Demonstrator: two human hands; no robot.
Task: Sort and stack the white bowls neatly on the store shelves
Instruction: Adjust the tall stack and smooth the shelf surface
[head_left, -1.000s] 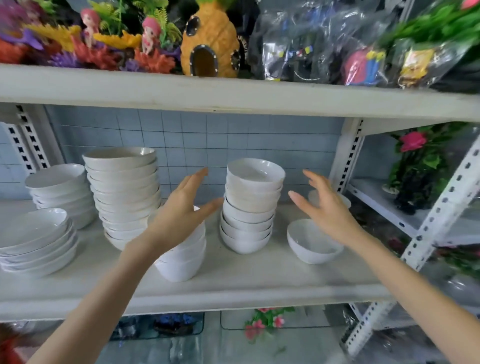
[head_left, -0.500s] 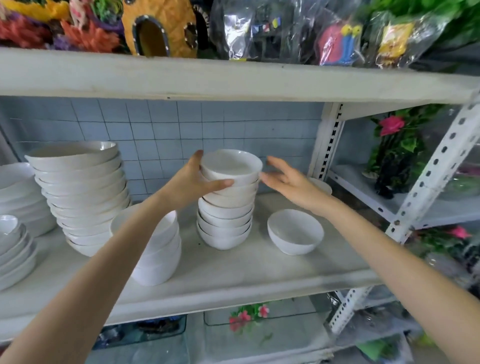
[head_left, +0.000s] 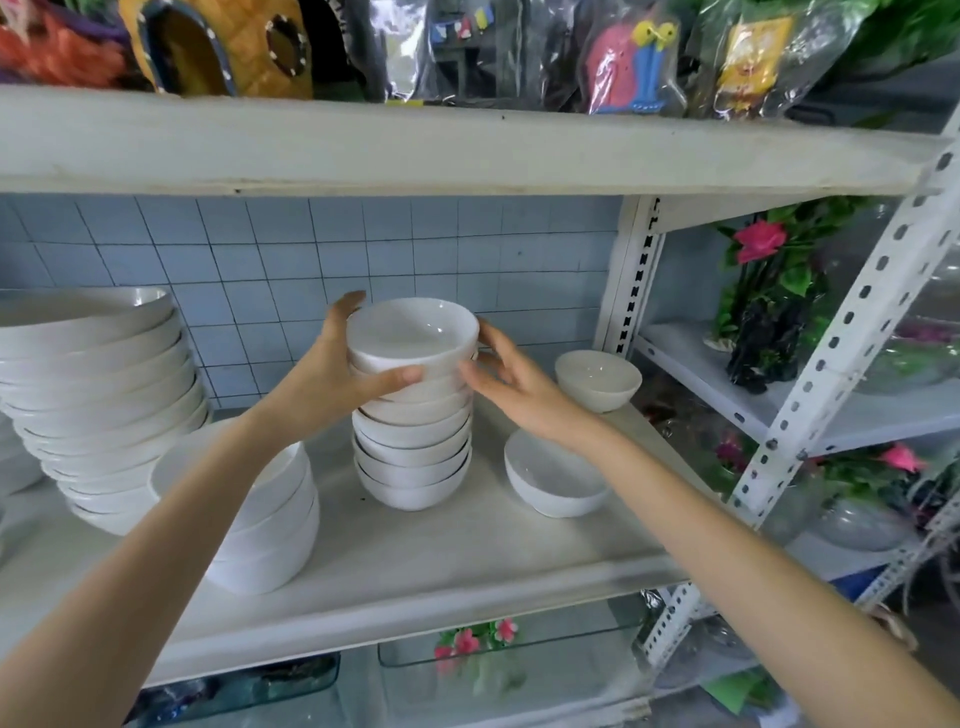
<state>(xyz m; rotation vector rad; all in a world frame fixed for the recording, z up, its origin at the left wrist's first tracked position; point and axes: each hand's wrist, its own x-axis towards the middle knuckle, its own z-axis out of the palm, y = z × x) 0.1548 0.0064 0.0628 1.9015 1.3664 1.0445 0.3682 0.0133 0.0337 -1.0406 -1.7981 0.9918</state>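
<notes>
- Tiled wall behind, white shelf (head_left: 467, 561) beneath: your left fingers (head_left: 400, 375) curl round the top bowl (head_left: 413, 332) of the middle stack (head_left: 415, 452); your right fingers (head_left: 475, 371) lie nearly straight against its side.
- Likely you're squaring this stack; seat that bowl level, bracing the column.
- Toward the shelf's right edge a front bowl (head_left: 556, 480) and a rear bowl (head_left: 597, 379) wait; the wider stacks (head_left: 104, 405) crowd the left.

Left grip (head_left: 332, 376) now holds the top bowl (head_left: 415, 335), right grip (head_left: 522, 392) touching it.

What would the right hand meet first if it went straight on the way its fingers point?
The top bowl of the middle stack: the right hand points up-left at its right side, fingertips apparently touching it.
</notes>
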